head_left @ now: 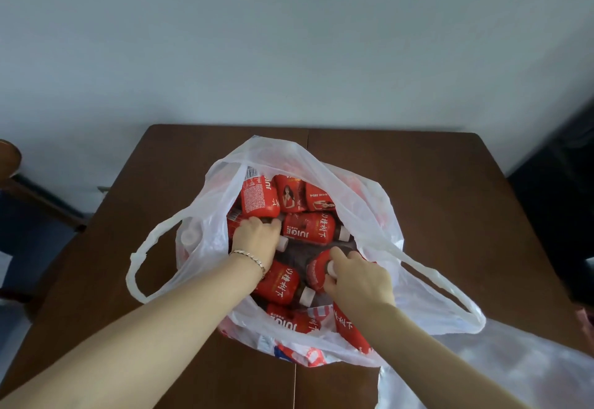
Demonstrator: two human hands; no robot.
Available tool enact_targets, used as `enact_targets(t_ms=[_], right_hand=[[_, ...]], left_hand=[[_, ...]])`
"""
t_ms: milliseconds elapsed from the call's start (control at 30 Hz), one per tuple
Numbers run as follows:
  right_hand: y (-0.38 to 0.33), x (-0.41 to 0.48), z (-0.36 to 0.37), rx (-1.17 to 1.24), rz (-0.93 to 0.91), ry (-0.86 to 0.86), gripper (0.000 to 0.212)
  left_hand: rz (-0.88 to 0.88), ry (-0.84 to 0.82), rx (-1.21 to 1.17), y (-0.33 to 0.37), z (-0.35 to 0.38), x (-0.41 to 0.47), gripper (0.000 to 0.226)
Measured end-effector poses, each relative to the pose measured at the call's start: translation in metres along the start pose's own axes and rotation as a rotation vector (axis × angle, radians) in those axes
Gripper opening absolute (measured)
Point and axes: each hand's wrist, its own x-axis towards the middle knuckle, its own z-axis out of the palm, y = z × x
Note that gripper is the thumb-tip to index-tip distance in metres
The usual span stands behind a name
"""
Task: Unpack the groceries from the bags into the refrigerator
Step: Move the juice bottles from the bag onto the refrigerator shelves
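Observation:
A white plastic bag (369, 212) lies open in the middle of the brown table (418, 167). It holds several red-labelled juice bottles (308, 228) with white caps, lying on their sides. My left hand (255, 238) is inside the bag, its fingers curled over a bottle at the bag's left. My right hand (356, 275) grips the neck and cap end of another red bottle (316, 268) near the bag's centre. The bag's two handles (135, 267) flop outward to the left and right.
A second pale plastic bag (514, 370) lies crumpled at the table's near right corner. A chair (9, 164) stands left of the table, dark furniture (565, 183) to the right. A plain wall rises behind the table.

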Motion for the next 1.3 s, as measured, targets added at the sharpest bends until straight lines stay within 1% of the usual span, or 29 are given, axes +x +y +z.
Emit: enact_targets(t_ms=[133, 167, 233, 333, 400, 500, 600, 667, 733, 800, 867, 1000, 1133, 1233, 1300], right_hand=[[0.009, -0.008, -0.003, 0.232, 0.100, 0.015, 0.035], [0.011, -0.012, -0.006, 0.271, 0.122, 0.017, 0.034], [0.016, -0.020, -0.009, 0.313, 0.127, 0.022, 0.033], [0.017, -0.036, -0.019, 0.324, 0.080, 0.074, 0.031], [0.016, -0.048, -0.031, 0.323, 0.028, 0.130, 0.029], [0.013, -0.064, -0.058, 0.281, -0.045, 0.209, 0.028], [0.008, -0.081, -0.088, 0.240, -0.089, 0.277, 0.028], [0.007, -0.092, -0.107, 0.228, -0.068, 0.324, 0.026], [0.007, -0.104, -0.123, 0.218, -0.026, 0.375, 0.025], [0.008, -0.120, -0.137, 0.209, 0.033, 0.425, 0.027], [0.011, -0.138, -0.148, 0.200, 0.096, 0.439, 0.029], [0.019, -0.190, -0.156, 0.203, 0.322, 0.484, 0.031], [0.033, -0.264, -0.148, 0.189, 0.562, 0.554, 0.034], [0.041, -0.336, -0.136, 0.210, 0.748, 0.568, 0.041], [0.046, -0.386, -0.123, 0.179, 0.877, 0.599, 0.042]], left_hand=[[0.015, 0.161, 0.012, -0.012, -0.032, -0.005, 0.034], [0.015, 0.181, 0.016, -0.017, -0.043, -0.007, 0.033], [0.041, 0.147, -0.008, -0.024, -0.060, -0.015, 0.033], [0.099, 0.046, -0.065, -0.025, -0.077, -0.040, 0.032], [0.086, 0.036, -0.142, -0.023, -0.087, -0.058, 0.030], [0.081, 0.094, -0.234, -0.021, -0.104, -0.082, 0.026], [0.109, 0.193, -0.210, -0.020, -0.125, -0.101, 0.023], [0.129, 0.256, -0.184, -0.019, -0.139, -0.108, 0.025], [0.188, 0.303, -0.166, -0.015, -0.152, -0.110, 0.022], [0.280, 0.337, -0.144, -0.007, -0.164, -0.111, 0.018], [0.378, 0.362, -0.118, 0.005, -0.176, -0.115, 0.020], [0.606, 0.451, -0.078, 0.041, -0.198, -0.137, 0.023], [0.821, 0.521, -0.094, 0.095, -0.211, -0.171, 0.019], [1.055, 0.550, -0.085, 0.147, -0.213, -0.210, 0.020], [1.210, 0.577, -0.075, 0.184, -0.212, -0.246, 0.021]])
